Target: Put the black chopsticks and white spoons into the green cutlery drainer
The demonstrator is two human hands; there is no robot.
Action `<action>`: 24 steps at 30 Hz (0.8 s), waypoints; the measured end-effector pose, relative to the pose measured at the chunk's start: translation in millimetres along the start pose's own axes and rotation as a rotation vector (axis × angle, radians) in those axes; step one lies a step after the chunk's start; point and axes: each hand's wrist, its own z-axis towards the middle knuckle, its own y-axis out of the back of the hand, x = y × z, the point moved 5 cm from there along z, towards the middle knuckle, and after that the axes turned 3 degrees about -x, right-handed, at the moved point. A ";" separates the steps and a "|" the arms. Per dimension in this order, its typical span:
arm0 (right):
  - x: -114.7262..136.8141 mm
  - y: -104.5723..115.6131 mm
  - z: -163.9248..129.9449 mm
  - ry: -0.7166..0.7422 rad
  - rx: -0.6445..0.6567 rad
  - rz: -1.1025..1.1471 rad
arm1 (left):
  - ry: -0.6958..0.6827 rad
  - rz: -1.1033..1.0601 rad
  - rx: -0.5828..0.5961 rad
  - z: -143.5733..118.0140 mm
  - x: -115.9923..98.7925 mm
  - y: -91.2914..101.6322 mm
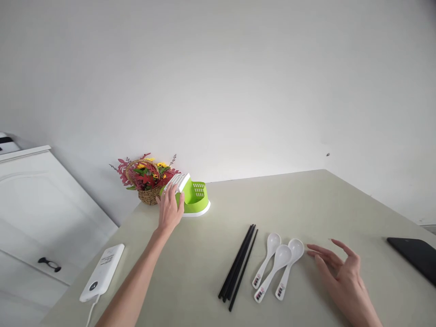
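Note:
My left hand (170, 208) reaches to a green and white cutlery holder (197, 205) at the back left of the table. Its fingers lie against the white slotted top, with the thumb along the near side, gripping that part; the hand hides some of the holder. To the right, my right hand (342, 277) hovers low, fingers apart and holding nothing. Nearest to it are three white spoons (282, 258), lying with bowls away from me and one overlapping another. Several black chopsticks (237, 268) lie left of the spoons, one slightly apart from the bunch.
A wicker basket (149, 196) of artificial flowers stands behind the holder, close to the wall. A white power bank (103, 271) with a cable lies at the left table edge. A black phone (413, 254) rests at the right. A white cabinet (41, 213) stands left of the table.

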 end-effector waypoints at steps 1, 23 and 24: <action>1.6 -0.7 -0.8 -0.005 0.006 0.003 | -0.016 -0.022 0.000 -1.0 0.2 0.1; -13.2 -10.3 11.0 -0.063 0.086 0.108 | -0.353 -0.200 0.276 -13.3 -220.6 -42.6; -12.0 -10.3 11.0 -0.065 0.086 0.115 | -0.369 -0.213 0.284 -13.5 -230.5 -42.9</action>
